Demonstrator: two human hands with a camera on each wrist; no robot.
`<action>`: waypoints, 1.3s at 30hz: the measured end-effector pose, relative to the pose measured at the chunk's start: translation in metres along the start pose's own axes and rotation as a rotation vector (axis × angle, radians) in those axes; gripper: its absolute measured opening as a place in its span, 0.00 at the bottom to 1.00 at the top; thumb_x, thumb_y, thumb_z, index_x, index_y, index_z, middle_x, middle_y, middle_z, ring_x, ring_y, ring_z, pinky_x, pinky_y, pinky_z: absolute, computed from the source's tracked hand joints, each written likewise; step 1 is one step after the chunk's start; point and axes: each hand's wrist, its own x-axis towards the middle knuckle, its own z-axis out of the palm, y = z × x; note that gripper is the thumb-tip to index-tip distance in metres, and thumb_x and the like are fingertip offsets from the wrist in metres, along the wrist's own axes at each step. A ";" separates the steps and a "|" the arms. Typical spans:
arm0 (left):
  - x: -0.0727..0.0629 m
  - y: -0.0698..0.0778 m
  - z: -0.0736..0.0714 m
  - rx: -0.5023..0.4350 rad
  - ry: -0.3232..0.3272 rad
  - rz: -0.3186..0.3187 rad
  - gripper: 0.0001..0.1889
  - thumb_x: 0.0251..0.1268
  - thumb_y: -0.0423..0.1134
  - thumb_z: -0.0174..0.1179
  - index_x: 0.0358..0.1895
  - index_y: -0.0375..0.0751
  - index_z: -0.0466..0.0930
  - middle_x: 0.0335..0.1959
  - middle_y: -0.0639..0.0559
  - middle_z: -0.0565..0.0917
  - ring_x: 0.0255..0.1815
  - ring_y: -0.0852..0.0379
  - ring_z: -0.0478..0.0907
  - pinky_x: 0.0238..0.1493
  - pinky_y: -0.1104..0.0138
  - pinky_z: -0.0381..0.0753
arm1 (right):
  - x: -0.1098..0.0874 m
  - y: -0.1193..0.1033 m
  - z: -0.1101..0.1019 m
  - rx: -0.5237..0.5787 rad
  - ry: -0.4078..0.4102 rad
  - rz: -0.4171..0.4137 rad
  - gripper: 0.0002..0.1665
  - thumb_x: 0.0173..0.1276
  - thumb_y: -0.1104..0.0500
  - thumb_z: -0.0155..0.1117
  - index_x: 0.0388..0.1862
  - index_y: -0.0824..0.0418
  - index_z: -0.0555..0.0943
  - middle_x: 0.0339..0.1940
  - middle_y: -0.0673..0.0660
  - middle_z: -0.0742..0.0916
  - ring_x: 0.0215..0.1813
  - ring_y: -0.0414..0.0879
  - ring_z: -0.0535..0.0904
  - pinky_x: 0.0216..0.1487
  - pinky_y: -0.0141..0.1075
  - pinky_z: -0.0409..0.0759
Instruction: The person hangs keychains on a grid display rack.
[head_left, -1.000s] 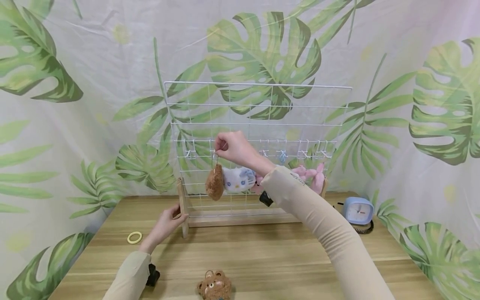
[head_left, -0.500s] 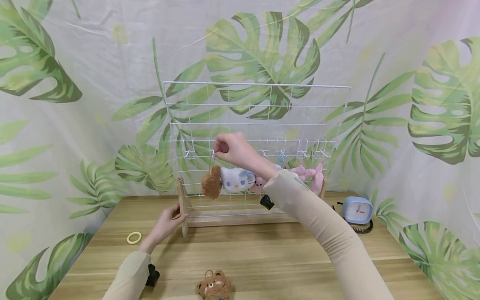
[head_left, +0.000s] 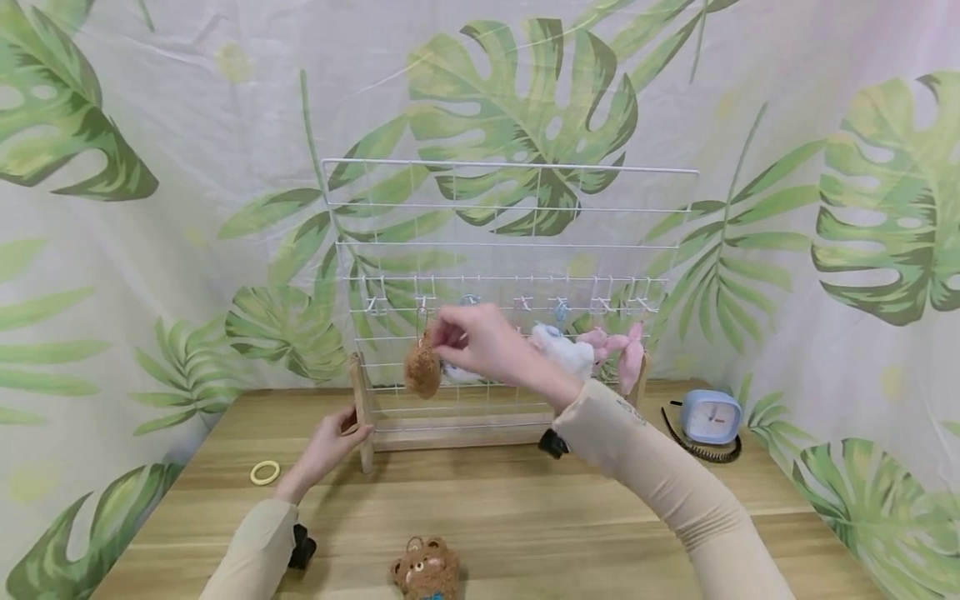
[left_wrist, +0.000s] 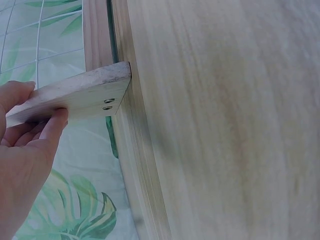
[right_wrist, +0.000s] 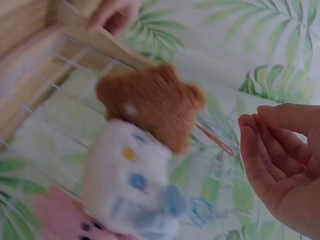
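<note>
My left hand (head_left: 341, 437) grips the wooden upright (left_wrist: 85, 97) at the left end of a white wire grid rack, thumb on one face and fingers on the other. A fluffy brown plush charm (right_wrist: 150, 102) hangs by a thin loop from the rack's hook row. My right hand (head_left: 483, 337) is just right of it in the head view, thumb and fingertips together; in the right wrist view it holds nothing and is apart from the loop. Beside the brown charm hang a white cat-faced plush (right_wrist: 132, 175) with a blue bow and a pink plush (right_wrist: 62, 212).
A brown bear plush (head_left: 427, 571) lies on the table near the front. A yellow ring (head_left: 264, 483) lies on the left. A blue clock (head_left: 711, 417) with a black coiled cord stands at the right. More pink plush (head_left: 632, 358) hangs at the rack's right end.
My right hand has let go of the brown charm's loop and moved down and slightly right, away from the hook. The charm now hangs from the rack. My left hand stays on the upright.
</note>
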 end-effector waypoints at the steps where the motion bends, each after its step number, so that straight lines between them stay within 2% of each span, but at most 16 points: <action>1: 0.001 0.000 0.000 0.000 -0.001 0.001 0.25 0.74 0.33 0.55 0.68 0.20 0.65 0.65 0.23 0.72 0.69 0.30 0.69 0.65 0.46 0.76 | -0.006 0.001 0.006 0.006 -0.010 -0.016 0.04 0.63 0.70 0.67 0.34 0.64 0.81 0.33 0.57 0.89 0.36 0.43 0.86 0.39 0.19 0.83; 6: 0.002 -0.002 -0.001 -0.004 0.007 0.007 0.25 0.74 0.31 0.54 0.68 0.19 0.65 0.64 0.22 0.72 0.68 0.29 0.70 0.64 0.46 0.76 | -0.038 0.013 0.054 0.009 -0.120 -0.082 0.04 0.61 0.70 0.68 0.32 0.63 0.82 0.30 0.56 0.89 0.32 0.40 0.85 0.36 0.16 0.80; 13: 0.001 -0.001 -0.001 0.008 0.008 0.001 0.24 0.74 0.32 0.54 0.67 0.20 0.66 0.64 0.23 0.73 0.68 0.29 0.70 0.66 0.44 0.74 | -0.078 0.036 0.139 0.025 -0.366 0.068 0.03 0.63 0.65 0.70 0.32 0.58 0.84 0.31 0.51 0.90 0.29 0.27 0.79 0.33 0.12 0.77; 18: 0.002 -0.002 0.001 0.014 0.008 0.007 0.24 0.74 0.32 0.54 0.67 0.20 0.66 0.64 0.23 0.73 0.68 0.30 0.70 0.67 0.44 0.73 | -0.090 0.048 0.178 0.027 -0.462 0.114 0.04 0.63 0.63 0.71 0.30 0.56 0.85 0.29 0.49 0.90 0.26 0.23 0.75 0.31 0.11 0.74; 25: 0.001 -0.003 0.001 -0.003 0.010 0.007 0.25 0.74 0.31 0.54 0.67 0.19 0.65 0.64 0.22 0.73 0.68 0.30 0.70 0.66 0.44 0.74 | -0.089 0.051 0.197 0.036 -0.501 0.182 0.04 0.61 0.61 0.73 0.27 0.57 0.87 0.25 0.48 0.90 0.21 0.21 0.70 0.27 0.12 0.73; 32: 0.001 -0.002 0.000 -0.001 0.004 0.008 0.25 0.75 0.33 0.54 0.68 0.21 0.65 0.65 0.23 0.73 0.69 0.30 0.70 0.67 0.44 0.73 | -0.084 0.048 0.204 -0.047 -0.500 0.176 0.04 0.59 0.58 0.75 0.25 0.54 0.89 0.23 0.44 0.89 0.19 0.20 0.67 0.26 0.11 0.71; 39: 0.000 -0.001 0.000 -0.005 0.005 0.002 0.25 0.74 0.33 0.55 0.68 0.21 0.66 0.64 0.24 0.74 0.68 0.30 0.70 0.66 0.45 0.75 | -0.082 0.043 0.205 -0.076 -0.531 0.182 0.07 0.59 0.61 0.72 0.21 0.55 0.88 0.17 0.42 0.84 0.16 0.23 0.63 0.23 0.12 0.68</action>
